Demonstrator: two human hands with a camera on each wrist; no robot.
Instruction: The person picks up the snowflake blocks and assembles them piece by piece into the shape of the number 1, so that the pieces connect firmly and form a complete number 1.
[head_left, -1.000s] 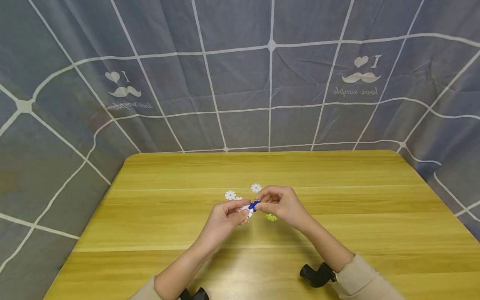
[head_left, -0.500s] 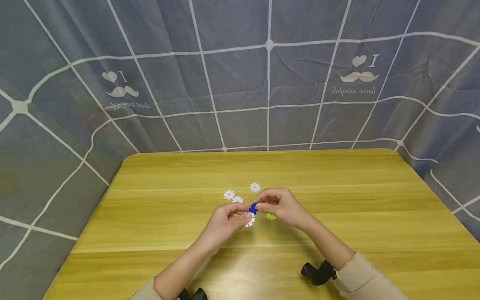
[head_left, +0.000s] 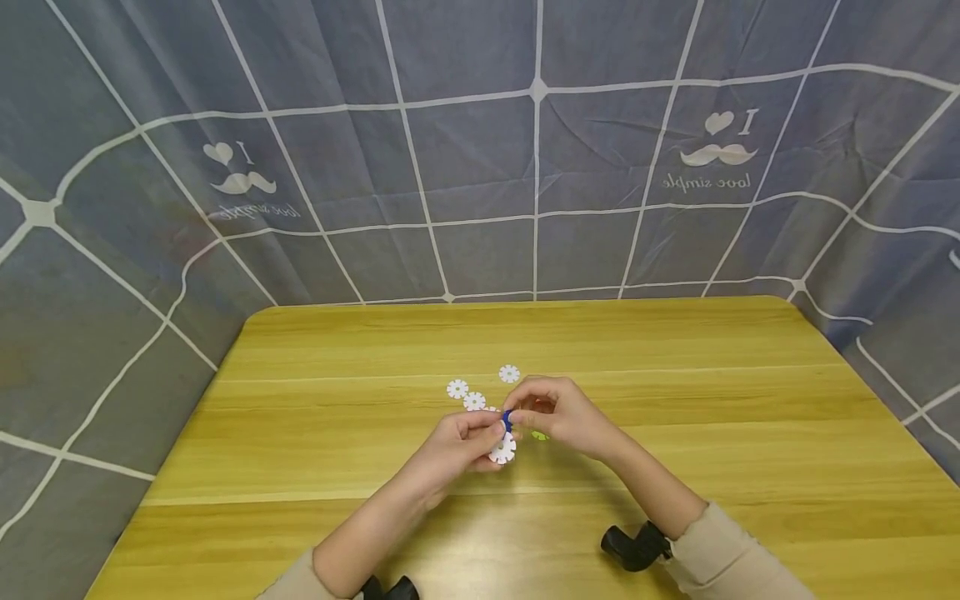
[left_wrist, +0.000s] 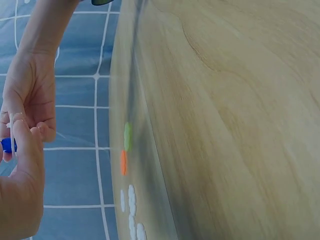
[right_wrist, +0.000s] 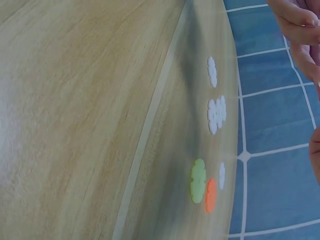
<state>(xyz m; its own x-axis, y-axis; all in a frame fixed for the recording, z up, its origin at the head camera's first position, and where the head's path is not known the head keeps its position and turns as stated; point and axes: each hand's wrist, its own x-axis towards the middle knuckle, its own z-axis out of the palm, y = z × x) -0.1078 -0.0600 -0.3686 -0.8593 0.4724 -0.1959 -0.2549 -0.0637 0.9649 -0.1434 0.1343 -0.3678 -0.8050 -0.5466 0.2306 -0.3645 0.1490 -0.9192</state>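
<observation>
In the head view both hands meet over the table, around two notched snowflake discs. My left hand [head_left: 456, 447] pinches a white snowflake disc [head_left: 503, 451], which hangs below the thumb with its face toward me. Against its upper edge stands a blue snowflake disc [head_left: 507, 421], turned nearly edge-on. My right hand [head_left: 558, 417] pinches that blue disc between thumb and forefinger. The fingers hide where the two discs meet. The left wrist view shows the blue disc [left_wrist: 8, 145] poking out at the left edge, beside the fingers.
On the table [head_left: 337, 433] beyond the hands lie several white discs [head_left: 457, 389]. A green disc [head_left: 541, 435] is partly behind my right hand, with an orange disc [right_wrist: 211, 195] near it in the right wrist view. A grid-patterned curtain [head_left: 480, 167] hangs behind the table.
The white disc has come lower in the left hand and now faces me more fully. The blue disc has turned from showing its face to nearly edge-on. Both hands stay close together.
</observation>
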